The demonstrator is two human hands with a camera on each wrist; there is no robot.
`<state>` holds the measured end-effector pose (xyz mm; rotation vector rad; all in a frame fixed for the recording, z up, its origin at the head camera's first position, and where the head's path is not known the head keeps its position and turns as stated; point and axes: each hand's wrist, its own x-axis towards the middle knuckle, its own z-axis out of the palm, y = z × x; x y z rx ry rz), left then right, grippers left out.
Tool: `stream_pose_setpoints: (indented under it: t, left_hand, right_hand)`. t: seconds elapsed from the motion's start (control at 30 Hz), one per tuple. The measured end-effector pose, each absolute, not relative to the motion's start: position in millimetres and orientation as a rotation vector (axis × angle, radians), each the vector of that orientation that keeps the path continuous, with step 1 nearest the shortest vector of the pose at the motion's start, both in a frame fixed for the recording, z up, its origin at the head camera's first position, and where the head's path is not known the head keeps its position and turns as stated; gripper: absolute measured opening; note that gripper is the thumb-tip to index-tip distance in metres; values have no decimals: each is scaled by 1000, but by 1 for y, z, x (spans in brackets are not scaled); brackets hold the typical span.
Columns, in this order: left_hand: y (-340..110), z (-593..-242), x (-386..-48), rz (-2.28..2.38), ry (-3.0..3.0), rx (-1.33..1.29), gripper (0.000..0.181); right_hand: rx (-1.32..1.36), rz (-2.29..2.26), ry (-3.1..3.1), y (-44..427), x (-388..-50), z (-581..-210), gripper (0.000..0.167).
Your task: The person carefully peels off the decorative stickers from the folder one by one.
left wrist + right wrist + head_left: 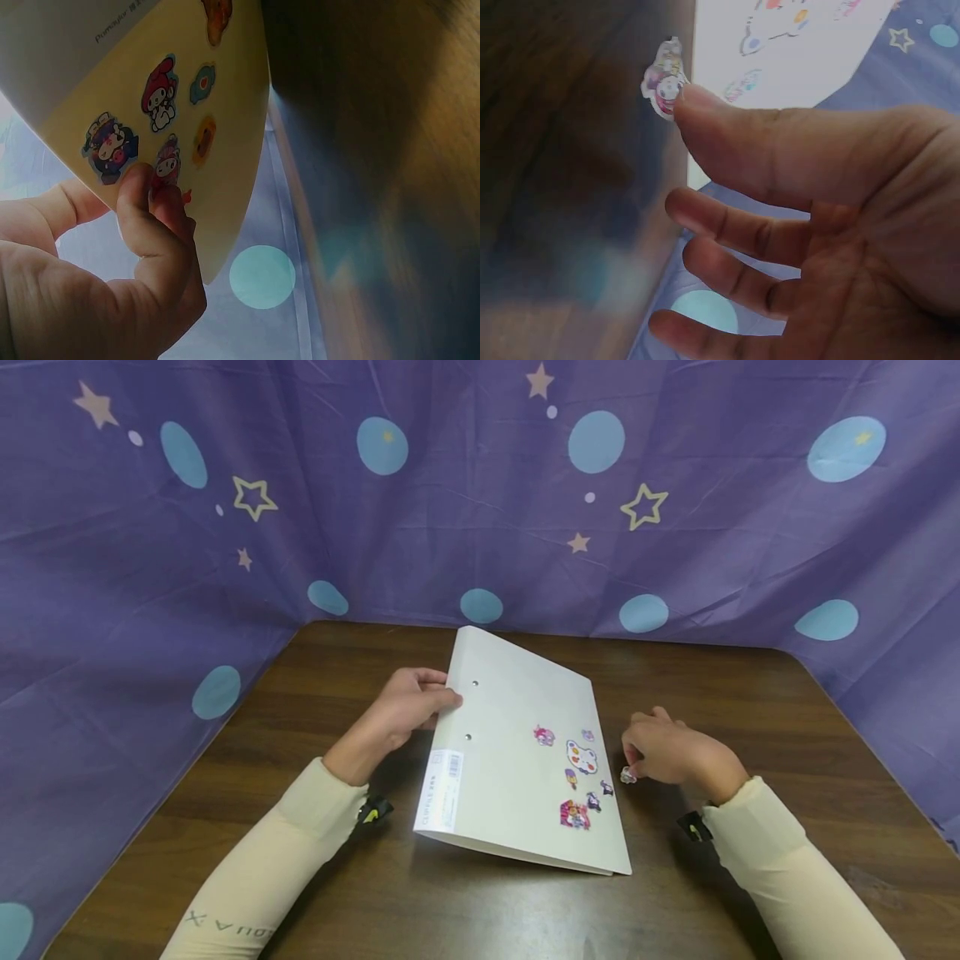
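A white clip file folder (517, 710) stands tilted over the table, its left spine edge raised. My left hand (408, 702) grips that spine edge, thumb on the front and fingers behind. In the left wrist view, cartoon stickers (161, 94) cover the folder's other face near the fingertips. My right hand (671, 747) is just right of the folder, apart from it. Between thumb and a finger it pinches a small cartoon sticker (665, 82); the other fingers are loosely bent. Several stickers, among them a white bear-shaped one (582, 757), are on the folder's front, toward its right edge.
Beneath everything is a dark brown wooden table (345, 652). A purple curtain (480, 510) with stars and blue dots hangs behind and beside it. A label with a barcode (441, 792) is at the lower end of the folder's spine, and two metal rivets (468, 737) sit above it.
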<state>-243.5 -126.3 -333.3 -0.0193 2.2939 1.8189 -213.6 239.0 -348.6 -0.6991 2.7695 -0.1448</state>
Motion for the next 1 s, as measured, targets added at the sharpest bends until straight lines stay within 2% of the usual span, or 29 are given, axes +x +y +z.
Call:
stream_pose_setpoints:
  t: [0.37,0.67,1.0]
  left_hand:
    - [-126,-332,-243,1799,2312,-22,45]
    - [-126,-331,-243,1798,2312,-26,47]
    - [-129,-330,-244,1797,2324,-52,49]
  right_hand:
    - [-658,-96,2821,239,-217,-360,30]
    - [-656,-102,2819,235,-218,-357,20]
    - [-670,-105,2799,220,-206,-348,28]
